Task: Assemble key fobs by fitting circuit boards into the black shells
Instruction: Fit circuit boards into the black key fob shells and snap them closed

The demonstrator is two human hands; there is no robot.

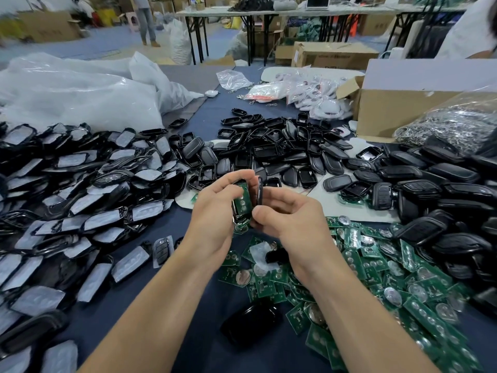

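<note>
Lower centre: loose black shell (251,325) on bench (212,109). Lower right: circuit board pile (403,278). Frame centre: left hand (212,219), fingers (231,183) curled round shell half (236,212), green board (242,197) seated inside. Right hand (293,219) pinches second shell half (259,188) just beside. Beyond: shell heap (282,149), cardboard box (403,103).

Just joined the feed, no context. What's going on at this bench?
A person is assembling key fobs by hand. The left hand holds a black shell with a green circuit board sitting in it; the right hand holds a second shell piece beside it, not yet joined. At right, loose boards are heaped on the table; empty shells lie behind.
</note>
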